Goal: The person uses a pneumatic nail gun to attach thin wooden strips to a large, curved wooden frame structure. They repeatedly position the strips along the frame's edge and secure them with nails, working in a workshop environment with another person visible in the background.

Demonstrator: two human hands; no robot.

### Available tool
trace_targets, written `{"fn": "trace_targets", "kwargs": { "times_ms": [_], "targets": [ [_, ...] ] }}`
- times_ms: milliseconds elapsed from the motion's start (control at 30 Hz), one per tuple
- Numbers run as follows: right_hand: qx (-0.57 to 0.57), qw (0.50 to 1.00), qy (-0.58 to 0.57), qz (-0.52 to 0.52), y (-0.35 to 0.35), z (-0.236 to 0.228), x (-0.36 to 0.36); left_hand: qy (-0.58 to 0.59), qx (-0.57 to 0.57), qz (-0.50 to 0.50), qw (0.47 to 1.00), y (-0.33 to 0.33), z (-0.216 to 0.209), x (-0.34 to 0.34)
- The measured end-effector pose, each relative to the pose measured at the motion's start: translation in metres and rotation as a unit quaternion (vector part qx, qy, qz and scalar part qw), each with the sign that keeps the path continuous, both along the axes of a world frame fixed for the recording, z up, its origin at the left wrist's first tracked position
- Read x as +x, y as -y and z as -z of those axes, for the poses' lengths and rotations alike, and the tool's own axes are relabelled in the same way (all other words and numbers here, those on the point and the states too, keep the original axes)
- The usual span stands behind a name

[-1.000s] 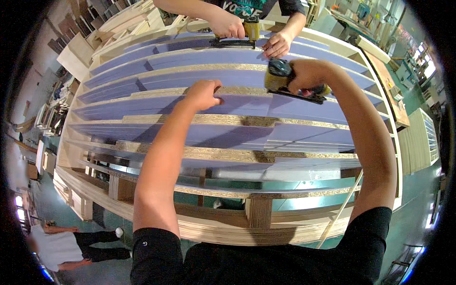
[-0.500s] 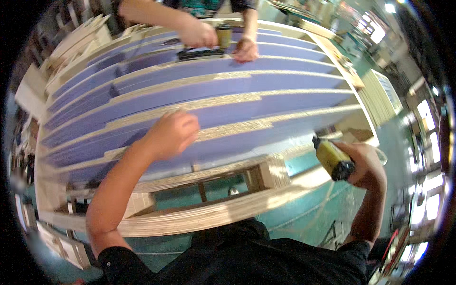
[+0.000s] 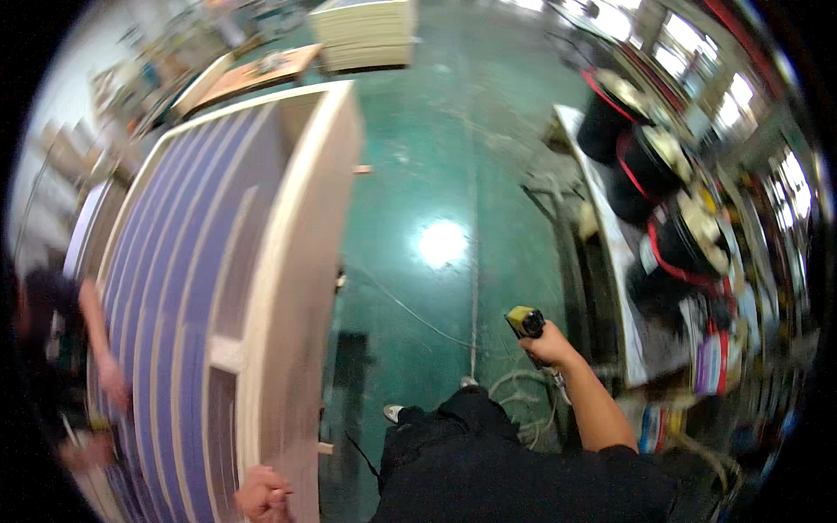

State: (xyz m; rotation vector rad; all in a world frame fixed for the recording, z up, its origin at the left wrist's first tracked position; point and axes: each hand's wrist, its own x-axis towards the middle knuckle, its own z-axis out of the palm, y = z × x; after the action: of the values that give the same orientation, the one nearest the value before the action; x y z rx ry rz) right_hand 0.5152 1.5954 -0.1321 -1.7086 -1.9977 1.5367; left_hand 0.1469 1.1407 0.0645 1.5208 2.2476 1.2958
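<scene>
My right hand (image 3: 551, 345) grips a yellow and black nail gun (image 3: 525, 322), held over the green floor to the right of my legs. A pale hose seems to hang below its handle. My left hand (image 3: 263, 494) is at the lower edge, over the near rail of a large wooden frame (image 3: 292, 227). Its fingers are curled, and whatever they may hold is hidden. Inside the frame, purple-blue strips (image 3: 199, 218) lie between long pale wooden slats (image 3: 185, 288).
At the left, another person's blurred hand (image 3: 112, 382) reaches over the frame. Black buckets with red bands (image 3: 680, 253) stand on a bench (image 3: 629, 336) at the right. A pale panel stack (image 3: 366, 35) is at the back. Hoses (image 3: 527, 383) lie on the floor (image 3: 418, 157).
The view has swung right, so the frame now lies on the left and the floor and bench show. The nail gun stays in my right hand, now away from the frame.
</scene>
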Motion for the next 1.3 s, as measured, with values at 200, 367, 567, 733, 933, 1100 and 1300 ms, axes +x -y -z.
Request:
{"fn": "trace_targets", "kwargs": {
  "times_ms": [200,367,567,733,933,1100,1300],
  "targets": [
    [0.004,0.970,0.226,0.087,0.016,0.040,0.190,0.198,-0.147,0.062,0.967,-0.186,0.159,0.107],
    [0.128,0.923,0.270,0.243,0.010,0.064,0.319,0.319,-0.308,0.139,0.885,-0.216,0.307,0.173],
    [0.103,0.849,0.371,0.363,-0.058,0.133,0.443,0.310,-0.441,0.093,0.837,-0.175,0.390,0.184],
    [0.113,0.838,0.416,0.335,-0.089,0.205,0.478,0.408,-0.407,-0.076,0.813,-0.093,0.421,0.161],
    [0.098,0.804,0.488,0.325,-0.106,0.262,0.469,0.383,-0.442,-0.056,0.810,-0.027,0.448,0.170],
    [-0.181,0.827,0.494,0.199,-0.123,0.169,0.425,0.302,-0.454,-0.062,0.836,-0.027,0.444,0.211],
    [0.273,0.767,0.497,0.301,-0.118,0.253,0.360,0.350,-0.254,-0.092,0.897,-0.010,0.442,0.271]
  ]
}}
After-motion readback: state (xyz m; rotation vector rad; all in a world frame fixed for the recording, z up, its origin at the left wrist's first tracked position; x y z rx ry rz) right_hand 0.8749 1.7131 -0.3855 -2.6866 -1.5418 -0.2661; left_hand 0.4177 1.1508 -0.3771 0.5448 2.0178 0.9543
